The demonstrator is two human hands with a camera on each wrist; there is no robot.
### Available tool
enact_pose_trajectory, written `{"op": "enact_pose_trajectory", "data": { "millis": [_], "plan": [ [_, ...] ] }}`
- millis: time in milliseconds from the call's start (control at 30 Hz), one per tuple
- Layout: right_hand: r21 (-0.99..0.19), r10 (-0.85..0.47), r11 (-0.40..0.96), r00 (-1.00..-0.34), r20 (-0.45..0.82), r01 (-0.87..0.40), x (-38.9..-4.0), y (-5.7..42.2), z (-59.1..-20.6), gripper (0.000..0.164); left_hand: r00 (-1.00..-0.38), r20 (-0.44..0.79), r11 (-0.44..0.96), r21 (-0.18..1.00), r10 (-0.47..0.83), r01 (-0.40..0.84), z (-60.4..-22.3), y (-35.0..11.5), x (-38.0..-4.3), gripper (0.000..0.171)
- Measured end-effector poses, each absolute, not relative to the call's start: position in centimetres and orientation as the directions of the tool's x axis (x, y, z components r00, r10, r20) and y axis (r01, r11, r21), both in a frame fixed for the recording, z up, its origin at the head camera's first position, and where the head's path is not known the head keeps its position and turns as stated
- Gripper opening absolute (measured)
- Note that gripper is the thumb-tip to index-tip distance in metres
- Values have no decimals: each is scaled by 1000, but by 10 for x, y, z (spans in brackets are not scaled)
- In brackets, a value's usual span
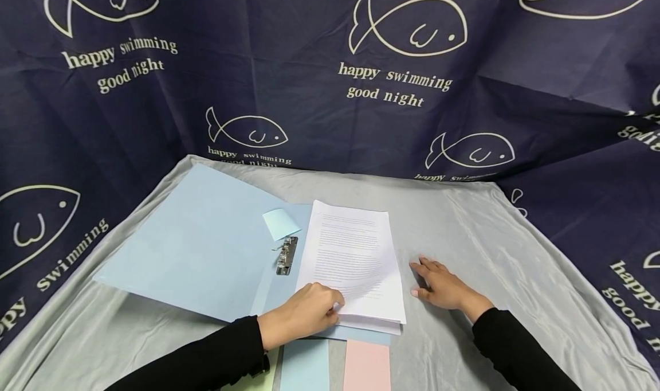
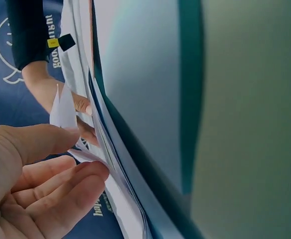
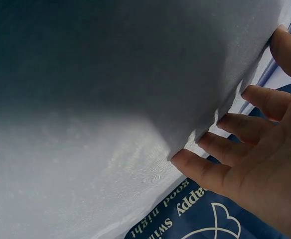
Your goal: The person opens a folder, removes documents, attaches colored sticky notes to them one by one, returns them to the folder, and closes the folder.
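Note:
A light blue file folder lies open, its cover spread to the left. On its right side sits a stack of printed paper. My left hand is at the stack's lower left; in the left wrist view its thumb and fingers pinch the lifted edge of a sheet. To the right of the stack, my right hand rests on the grey cloth with its fingers spread. The right wrist view shows its fingertips touching the cloth and holding nothing. A metal lever clip is fixed near the folder's spine.
A small pale blue paper stands by the clip. Blue, pink and green strips lie at the near edge, the green partly behind my left sleeve. A navy fish-print curtain hangs behind the grey cloth.

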State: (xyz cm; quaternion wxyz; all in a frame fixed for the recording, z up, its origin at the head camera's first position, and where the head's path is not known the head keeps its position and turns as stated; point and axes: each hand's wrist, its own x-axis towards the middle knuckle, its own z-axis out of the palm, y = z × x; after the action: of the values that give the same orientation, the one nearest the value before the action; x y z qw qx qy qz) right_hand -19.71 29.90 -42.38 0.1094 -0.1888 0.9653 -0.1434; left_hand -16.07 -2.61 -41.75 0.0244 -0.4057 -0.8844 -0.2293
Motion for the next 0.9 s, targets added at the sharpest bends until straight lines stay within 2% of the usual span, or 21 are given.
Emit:
{"op": "enact_pose_trajectory", "data": {
  "millis": [100,333,433,500,667,800,900],
  "plan": [
    [-320,-395,888,-905,-161,-330,-197,299,-424,67,-677,202,577,387,708,719,-417,-26,-160,9],
    [-320,-377,895,-910,-171,-311,-197,299,-424,66,-673,155,579,396,723,713,-416,-26,-160,17],
    [-316,-374,897,-911,-174,-308,-197,300,-424,67,-659,117,570,406,743,715,-415,-27,-160,19],
    [-310,-380,897,-908,-175,-316,-198,300,-424,67,-639,89,558,406,764,724,-413,-28,-160,14],
    [-310,-379,898,-906,-186,-312,-199,299,-423,68,-584,16,544,345,812,765,-410,-29,-159,11],
    [-311,-376,899,-907,-189,-308,-199,298,-423,68,-569,-52,561,260,821,786,-406,-30,-156,16],
    [-313,-376,899,-906,-193,-306,-199,298,-423,67,-554,-100,561,239,826,793,-404,-30,-155,19]
  ]
}}
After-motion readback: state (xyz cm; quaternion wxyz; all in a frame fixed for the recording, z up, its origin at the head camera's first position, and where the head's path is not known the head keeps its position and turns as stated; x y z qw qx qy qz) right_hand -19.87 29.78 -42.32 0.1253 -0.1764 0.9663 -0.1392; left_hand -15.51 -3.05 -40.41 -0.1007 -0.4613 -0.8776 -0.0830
